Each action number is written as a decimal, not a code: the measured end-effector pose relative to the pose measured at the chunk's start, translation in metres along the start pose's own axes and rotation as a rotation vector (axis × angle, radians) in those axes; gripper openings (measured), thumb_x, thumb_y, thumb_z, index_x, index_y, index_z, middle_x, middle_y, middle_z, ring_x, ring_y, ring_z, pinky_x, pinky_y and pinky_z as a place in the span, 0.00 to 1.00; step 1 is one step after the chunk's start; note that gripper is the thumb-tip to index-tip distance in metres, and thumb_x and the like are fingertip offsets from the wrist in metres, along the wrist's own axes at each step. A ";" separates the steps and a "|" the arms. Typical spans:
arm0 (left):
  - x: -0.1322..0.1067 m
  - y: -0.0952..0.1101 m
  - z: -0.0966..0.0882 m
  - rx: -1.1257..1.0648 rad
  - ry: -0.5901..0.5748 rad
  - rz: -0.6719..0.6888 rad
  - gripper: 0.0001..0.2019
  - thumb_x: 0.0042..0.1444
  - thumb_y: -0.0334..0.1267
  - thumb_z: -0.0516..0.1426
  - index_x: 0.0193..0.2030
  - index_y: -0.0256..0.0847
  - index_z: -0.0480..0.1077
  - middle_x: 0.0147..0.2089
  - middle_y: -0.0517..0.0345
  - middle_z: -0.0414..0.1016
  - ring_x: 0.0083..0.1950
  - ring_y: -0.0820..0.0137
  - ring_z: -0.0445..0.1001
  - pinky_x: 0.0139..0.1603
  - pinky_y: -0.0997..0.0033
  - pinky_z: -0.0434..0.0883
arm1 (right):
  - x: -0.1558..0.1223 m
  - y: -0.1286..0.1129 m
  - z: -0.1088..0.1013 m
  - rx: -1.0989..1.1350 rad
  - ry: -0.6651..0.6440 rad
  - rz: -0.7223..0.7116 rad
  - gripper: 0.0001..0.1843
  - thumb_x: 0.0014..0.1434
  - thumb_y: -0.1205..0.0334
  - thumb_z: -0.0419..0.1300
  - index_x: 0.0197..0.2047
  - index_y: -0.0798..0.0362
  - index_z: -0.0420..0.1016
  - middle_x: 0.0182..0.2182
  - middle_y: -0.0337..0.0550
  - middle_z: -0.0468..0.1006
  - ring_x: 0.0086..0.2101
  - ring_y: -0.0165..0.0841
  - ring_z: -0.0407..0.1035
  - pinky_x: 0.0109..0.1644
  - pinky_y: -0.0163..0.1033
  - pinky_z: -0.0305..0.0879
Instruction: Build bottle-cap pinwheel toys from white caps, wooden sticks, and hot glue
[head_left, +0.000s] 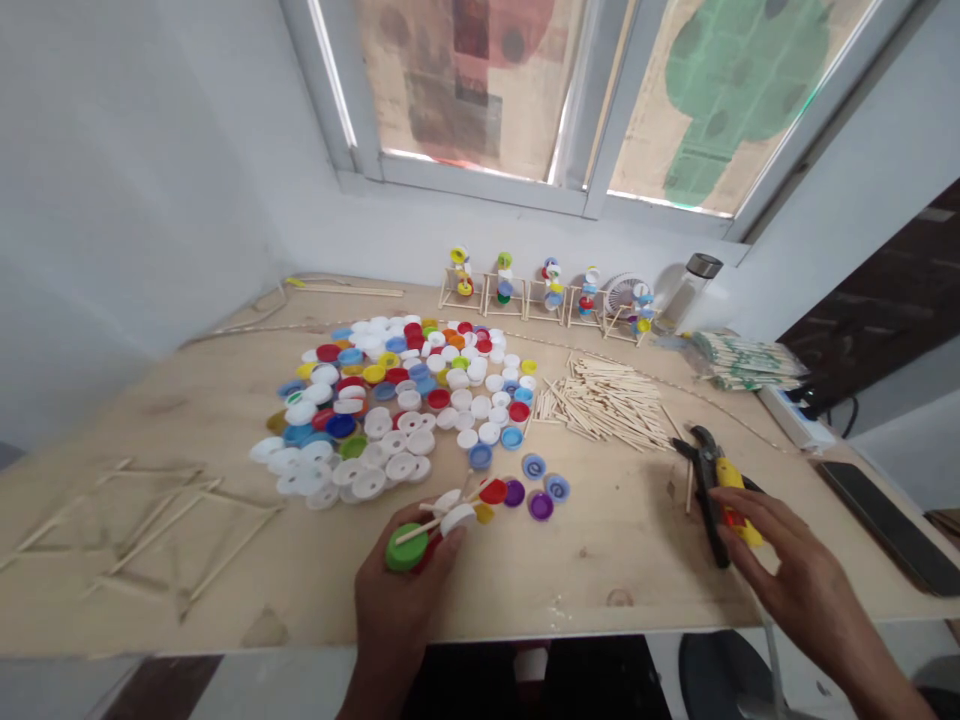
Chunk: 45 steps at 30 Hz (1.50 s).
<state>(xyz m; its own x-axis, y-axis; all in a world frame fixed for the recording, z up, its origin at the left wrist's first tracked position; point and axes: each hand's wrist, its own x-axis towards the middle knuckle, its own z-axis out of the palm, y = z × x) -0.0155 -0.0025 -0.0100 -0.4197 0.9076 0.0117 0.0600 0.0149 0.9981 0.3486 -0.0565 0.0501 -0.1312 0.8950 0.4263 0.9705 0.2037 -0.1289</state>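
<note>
Hands (405, 590): two; stick-and-cap models (551, 290): five.

Two hands in view — one left hand (397, 590), one right hand (787, 570). One pair of yellow-handled pliers (716, 490). Five small stick-and-cap models (547, 290) along the far edge. One bottle (690, 290), one phone (885, 520), one packet of sticks (742, 360). Loose bottle caps (397, 400) and loose sticks (607, 400) — too many to count reliably. Three purple caps (536, 495) set apart.
</note>
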 end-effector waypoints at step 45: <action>-0.012 0.025 0.001 0.088 -0.085 0.106 0.14 0.44 0.48 0.62 0.35 0.43 0.74 0.33 0.59 0.80 0.35 0.67 0.77 0.39 0.72 0.73 | 0.091 -0.149 0.035 0.581 -0.205 -0.145 0.09 0.58 0.62 0.58 0.44 0.50 0.70 0.40 0.44 0.76 0.41 0.37 0.69 0.46 0.43 0.64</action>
<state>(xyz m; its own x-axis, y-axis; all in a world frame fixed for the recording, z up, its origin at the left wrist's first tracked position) -0.0081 -0.0130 0.0151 -0.3288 0.9382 0.1080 0.1811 -0.0495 0.9822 0.1854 0.0085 0.0762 -0.3452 0.8881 0.3036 0.6793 0.4597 -0.5721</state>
